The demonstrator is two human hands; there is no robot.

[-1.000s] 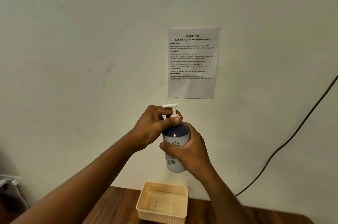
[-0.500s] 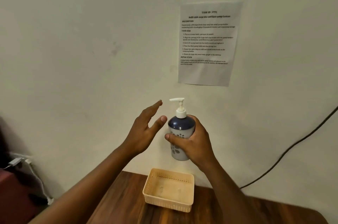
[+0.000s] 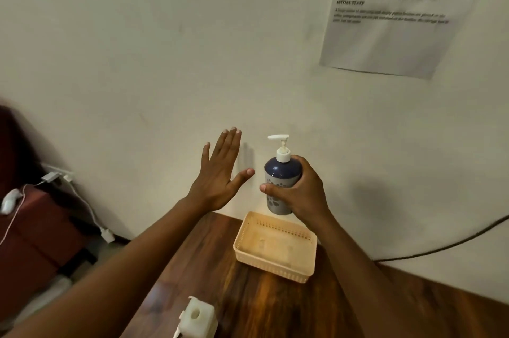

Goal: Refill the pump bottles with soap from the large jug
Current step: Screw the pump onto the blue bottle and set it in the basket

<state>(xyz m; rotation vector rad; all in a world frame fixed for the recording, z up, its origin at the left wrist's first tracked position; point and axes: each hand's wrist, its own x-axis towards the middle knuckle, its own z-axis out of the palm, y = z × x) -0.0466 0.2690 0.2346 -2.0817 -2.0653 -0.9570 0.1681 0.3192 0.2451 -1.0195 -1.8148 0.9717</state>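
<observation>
A pump bottle [image 3: 278, 172] with a dark blue top, grey flowered body and white pump head is held upright in the air by my right hand [image 3: 301, 191], just above the far edge of a cream plastic basket [image 3: 275, 263]. My left hand [image 3: 220, 172] hovers to the left of the bottle, flat, fingers spread, touching nothing. At the bottom edge a white object [image 3: 197, 317] with a round hole shows; whether it is part of the large jug I cannot tell.
The basket sits on a dark wooden table [image 3: 248, 304] against a pale wall. A printed sheet [image 3: 396, 9] hangs on the wall at upper right. A black cable [image 3: 446, 246] runs along the right. White chargers and cords [image 3: 57, 180] lie at left.
My left hand let go of the pump head and moved away to the left, opening flat. The right hand brought the bottle down towards the basket. The view tilted down.
</observation>
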